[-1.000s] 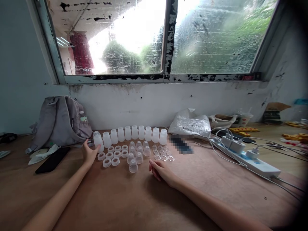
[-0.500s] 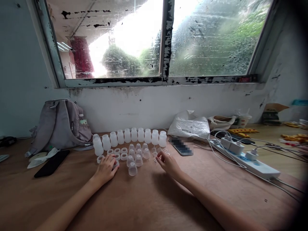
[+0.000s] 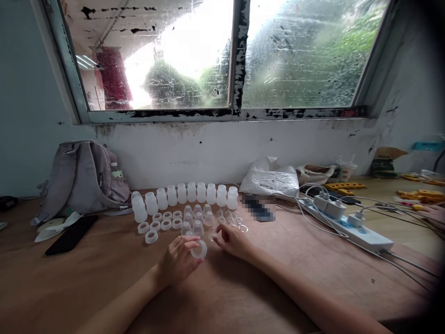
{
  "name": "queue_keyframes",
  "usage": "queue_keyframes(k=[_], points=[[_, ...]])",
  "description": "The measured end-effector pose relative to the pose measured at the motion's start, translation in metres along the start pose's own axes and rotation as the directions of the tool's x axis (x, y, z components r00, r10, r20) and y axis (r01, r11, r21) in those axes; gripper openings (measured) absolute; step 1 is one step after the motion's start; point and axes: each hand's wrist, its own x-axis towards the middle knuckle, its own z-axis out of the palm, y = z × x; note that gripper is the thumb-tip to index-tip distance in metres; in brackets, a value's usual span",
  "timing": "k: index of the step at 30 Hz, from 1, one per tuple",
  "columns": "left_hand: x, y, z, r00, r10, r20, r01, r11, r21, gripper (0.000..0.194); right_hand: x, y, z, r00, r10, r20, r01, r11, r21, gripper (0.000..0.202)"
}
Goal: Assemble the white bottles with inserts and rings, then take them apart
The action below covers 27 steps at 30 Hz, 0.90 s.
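My left hand (image 3: 179, 260) is closed around the edge of a translucent screw ring (image 3: 199, 250), holding it tilted just above the table. Close by on the right, my right hand (image 3: 232, 240) pinches a small clear piece, probably a bottle teat (image 3: 212, 236); its shape is partly hidden by my fingers. Several matching screw rings (image 3: 151, 237) lie in rows to the left. Domed clear caps (image 3: 198, 227) stand behind my left hand, which may cover one of them. Clear teats with round rims (image 3: 244, 228) lie behind my right hand. Frosted baby bottles (image 3: 171, 195) form a curved row at the back.
A grey backpack (image 3: 86, 178) and a black phone-like slab (image 3: 72, 235) lie at left. On the right are a blurred-out phone (image 3: 259, 208), a silvery bag (image 3: 271, 178) and a power strip (image 3: 361, 235) with cables. Another person's hand (image 3: 433, 214) shows at the far right.
My left hand has lifted a screw ring from the rows and brought it right, toward the middle. My right hand has moved slightly left and nearer, away from the teats, with a small clear piece.
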Motion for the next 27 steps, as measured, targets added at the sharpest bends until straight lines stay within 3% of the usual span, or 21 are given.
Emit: queue_keyframes(k=[3,6,9,13,18,24,27], points=[[-0.008,0.0,-0.002,0.997,0.066,0.031,-0.066,0.998,0.008,0.032,-0.013,-0.024,0.003,0.962,-0.266,0.06,0.261,0.963,0.071,0.016],[-0.008,-0.001,-0.004,0.997,0.044,0.069,-0.044,0.999,0.007,0.031,-0.019,-0.038,0.006,0.919,-0.375,0.12,0.368,0.926,0.083,0.009],[-0.004,0.0,-0.003,0.99,0.041,0.136,-0.042,0.999,0.006,0.029,-0.018,-0.036,0.009,0.921,-0.366,0.131,0.349,0.927,0.138,0.018],[0.002,0.003,0.003,0.976,0.037,0.215,-0.04,0.999,0.01,0.025,-0.015,-0.023,0.015,0.964,-0.265,0.036,0.25,0.94,0.233,0.027],[0.003,0.007,0.01,0.969,0.002,0.246,-0.013,0.999,0.043,0.029,-0.014,-0.017,0.024,0.984,-0.174,-0.043,0.179,0.951,0.252,0.026],[0.001,0.007,0.012,0.963,-0.096,0.252,0.079,0.994,0.077,0.032,-0.013,-0.015,0.027,0.985,-0.166,-0.047,0.173,0.963,0.208,0.024],[0.0,0.007,0.014,0.959,-0.109,0.261,0.088,0.992,0.094,0.043,-0.013,-0.015,0.027,0.985,-0.168,-0.048,0.174,0.966,0.192,0.023]])
